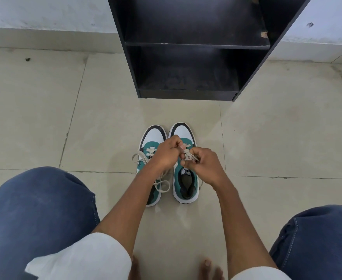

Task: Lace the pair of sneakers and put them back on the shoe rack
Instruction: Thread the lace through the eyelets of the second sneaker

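Note:
Two white, teal and black sneakers stand side by side on the floor, toes toward the rack. Over the right sneaker (pixel 185 184), my left hand (pixel 167 151) and my right hand (pixel 204 164) both pinch its cream lace (pixel 188 155) above the tongue. The left sneaker (pixel 153 138) has a partly threaded lace whose loose ends (pixel 162 186) trail across its side and onto the floor. My left forearm covers much of that shoe.
A black shoe rack (pixel 196 45) with bare shelves stands against the wall, just beyond the sneakers. Beige tiled floor (pixel 65 118) surrounds them. My knees in blue jeans (pixel 40 209) flank the scene, and bare toes (pixel 206 265) show at the bottom edge.

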